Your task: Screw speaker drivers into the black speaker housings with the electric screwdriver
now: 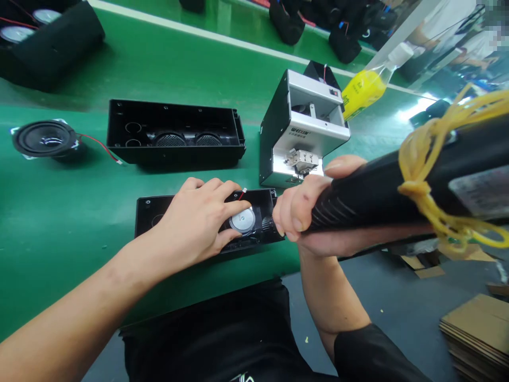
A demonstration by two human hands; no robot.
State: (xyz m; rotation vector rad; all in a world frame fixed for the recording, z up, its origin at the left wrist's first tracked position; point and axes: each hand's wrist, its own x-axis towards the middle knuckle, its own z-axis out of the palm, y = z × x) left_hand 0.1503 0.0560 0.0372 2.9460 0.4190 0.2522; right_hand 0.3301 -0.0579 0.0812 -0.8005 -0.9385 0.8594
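A black open housing lies on the green table in front of me. Inside it sits a round speaker with a silver back. My left hand reaches over the housing, its thumb and fingers around the speaker's edge. My right hand is wrapped round a black power screwdriver with yellow bands tied on it; its tip points down at the housing's right part. A second open housing lies behind, and a loose speaker with a red wire is at the left.
A silver and black screw feeder stands behind my right hand, with a yellow drink bottle beyond. Another black housing is at the back left. Flat cardboard is stacked at the lower right. People are partly visible at the upper right.
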